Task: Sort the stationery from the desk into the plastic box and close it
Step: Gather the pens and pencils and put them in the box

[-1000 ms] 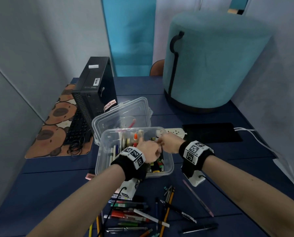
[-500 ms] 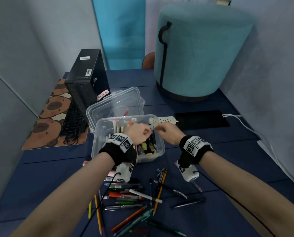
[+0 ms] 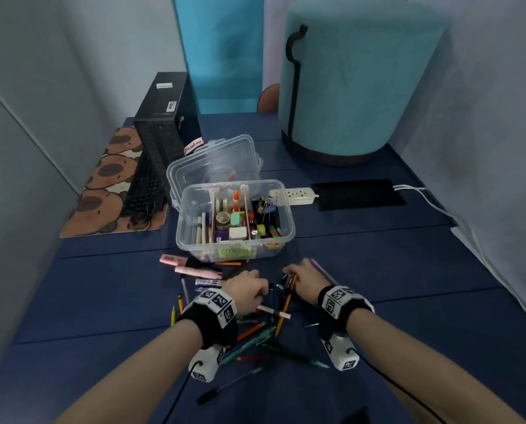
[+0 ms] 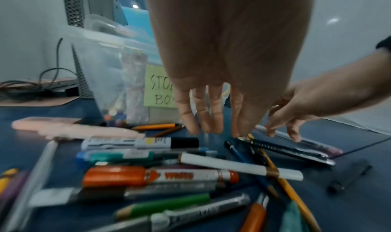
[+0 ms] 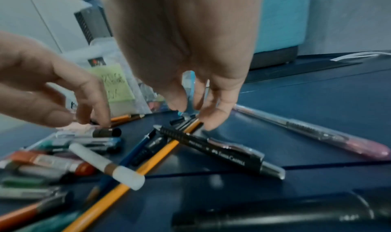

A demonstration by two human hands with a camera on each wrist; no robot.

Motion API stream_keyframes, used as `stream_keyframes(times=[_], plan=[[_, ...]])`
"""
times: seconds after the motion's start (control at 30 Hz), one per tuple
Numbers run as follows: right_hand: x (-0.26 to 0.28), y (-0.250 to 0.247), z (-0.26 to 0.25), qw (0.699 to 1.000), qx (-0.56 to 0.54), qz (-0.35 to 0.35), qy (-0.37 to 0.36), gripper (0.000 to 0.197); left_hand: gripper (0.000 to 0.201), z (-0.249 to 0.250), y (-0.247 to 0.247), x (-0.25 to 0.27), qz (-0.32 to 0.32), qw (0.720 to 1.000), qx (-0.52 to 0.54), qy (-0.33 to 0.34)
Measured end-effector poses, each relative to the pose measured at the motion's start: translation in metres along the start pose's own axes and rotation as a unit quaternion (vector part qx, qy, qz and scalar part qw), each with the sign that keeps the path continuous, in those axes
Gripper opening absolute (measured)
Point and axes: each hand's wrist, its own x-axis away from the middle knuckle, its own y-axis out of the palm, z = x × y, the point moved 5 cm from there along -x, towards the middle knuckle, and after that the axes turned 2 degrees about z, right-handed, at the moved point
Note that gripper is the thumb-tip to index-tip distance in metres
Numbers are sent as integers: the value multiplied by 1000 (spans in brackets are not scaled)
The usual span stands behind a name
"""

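The clear plastic box (image 3: pixel 288 240) stands open on the blue desk, its lid (image 3: pixel 215 160) tipped up behind it, stationery sorted in its compartments. In front of it lies a loose heap of pens and markers: a yellow pencil (image 3: pixel 284 310) (image 5: pixel 148 163), a black pen (image 5: pixel 222 152) (image 4: pixel 285 150), a white marker (image 3: pixel 274 312) (image 4: pixel 241 166), an orange whiteboard marker (image 4: pixel 158 176). My left hand (image 3: pixel 246 289) (image 4: pixel 209 123) hangs over the heap, fingers straight down, holding nothing. My right hand (image 3: pixel 301 280) (image 5: pixel 190 113) reaches down, thumb and fingers apart around the far ends of the pencil and black pen.
Two pink highlighters (image 3: pixel 194 270) lie left of the box front, a pink pen (image 5: pixel 317 130) right of my right hand. A computer tower (image 3: pixel 163 117), keyboard (image 3: pixel 142 191), power strip (image 3: pixel 292 195), black pad (image 3: pixel 359 194) and teal stool (image 3: pixel 353 78) stand behind.
Both hands have left the box and come back toward me, down onto the heap of pens in front of it. The box contents now show uncovered.
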Motion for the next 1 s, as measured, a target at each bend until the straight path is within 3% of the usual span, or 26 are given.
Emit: stream_keyframes(times=[0.1,0.2,0.33,0.5,0.67,0.8,0.9,1.0], plan=[[-5,9,-6,993,112,-23,-39,63,27,-13,12,10,-26,999,-10,-24],[-9,13,-5,984,167,-20,-53,63,26,-29,14,18,-20,999,20,-45],[-13,5,-1,988,147,24,-40,33,25,-44,9,23,14,997,43,-68],[-15,-7,0,987,149,35,-55,16,24,-48,6,25,37,995,57,-76],[-8,-15,10,991,96,85,-34,13,24,-55,7,29,87,992,27,-91],[3,-22,26,991,41,131,8,14,35,-66,4,28,149,974,-47,-162],[11,-24,31,989,8,150,5,13,46,-75,9,24,117,970,-62,-204],[20,-29,27,984,-6,179,-4,12,59,-84,23,21,40,966,-37,-253]])
